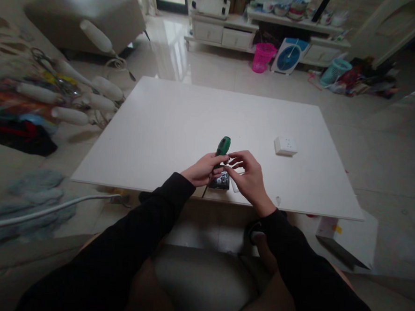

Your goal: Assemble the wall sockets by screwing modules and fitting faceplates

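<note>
My left hand [204, 169] is closed around a screwdriver with a green handle [223, 146]; its dark shaft points down toward the table's near edge. My right hand [248, 174] is just beside it, fingers curled in a pinch on something small that I cannot make out. Below both hands a dark socket body with metal parts [221, 180] lies on the white table [167, 125]. A white socket cover plate [285, 146] rests on the table to the right, apart from my hands.
A pink basket [263, 56], a blue-and-white fan [289, 56] and a teal basket [335, 70] stand by white shelving at the back. White-handled tools and clutter [74, 95] lie left. A white cable [42, 211] runs near left; a white box [350, 239] sits near right.
</note>
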`<state>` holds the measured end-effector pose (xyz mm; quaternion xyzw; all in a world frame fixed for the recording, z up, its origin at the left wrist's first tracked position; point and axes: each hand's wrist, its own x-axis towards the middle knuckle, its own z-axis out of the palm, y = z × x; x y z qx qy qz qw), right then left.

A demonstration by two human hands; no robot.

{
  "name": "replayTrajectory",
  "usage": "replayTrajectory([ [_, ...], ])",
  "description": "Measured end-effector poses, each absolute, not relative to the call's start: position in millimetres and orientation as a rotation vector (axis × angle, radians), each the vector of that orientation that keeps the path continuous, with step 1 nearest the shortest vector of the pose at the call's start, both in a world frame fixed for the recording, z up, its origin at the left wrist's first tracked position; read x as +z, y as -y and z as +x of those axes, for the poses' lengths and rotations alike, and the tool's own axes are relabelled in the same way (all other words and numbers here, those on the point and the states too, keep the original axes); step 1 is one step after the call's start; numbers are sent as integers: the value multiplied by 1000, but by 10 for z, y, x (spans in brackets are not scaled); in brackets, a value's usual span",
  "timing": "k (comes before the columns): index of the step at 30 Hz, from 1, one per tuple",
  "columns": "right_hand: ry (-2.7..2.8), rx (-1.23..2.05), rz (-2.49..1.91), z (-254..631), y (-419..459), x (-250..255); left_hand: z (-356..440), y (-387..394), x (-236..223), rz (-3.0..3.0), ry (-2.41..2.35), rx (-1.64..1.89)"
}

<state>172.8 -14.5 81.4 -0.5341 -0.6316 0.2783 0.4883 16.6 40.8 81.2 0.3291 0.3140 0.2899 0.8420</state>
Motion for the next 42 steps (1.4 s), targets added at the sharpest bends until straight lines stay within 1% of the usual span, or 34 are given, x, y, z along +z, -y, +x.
replayTrajectory([
  [8, 1630, 385, -1279, 1775, 179, 821, 258, -341, 824, 594, -583, 586],
  [13, 1552, 363, -1271, 1773, 209, 829, 269, -340, 894, 489, -576, 563],
  [16, 1506, 387, -1284, 1766, 197, 824, 210, -428, 910, 381, -583, 657],
  [19, 1410, 500, -1400, 1774, 180, 751, 106, -571, 885, 233, -616, 895],
  [22, 1255, 707, -1470, 1786, 184, 598, 2, -702, 832, 111, -656, 1129],
  [25, 1205, 885, -1521, 1777, 199, 415, -57, -771, 753, 51, -661, 1248],
  [29, 1155, 1075, -1577, 1719, 190, 227, -53, -804, 626, 23, -649, 1248],
  [33, 1136, 1189, -1539, 1647, 155, 145, -16, -840, 566, 12, -658, 1224],
  [39, 1079, 1313, -1448, 1543, 159, 183, 52, -873, 641, 5, -625, 1219],
  [42, 1053, 1308, -1426, 1526, 176, 243, 65, -865, 674, 22, -615, 1227],
])
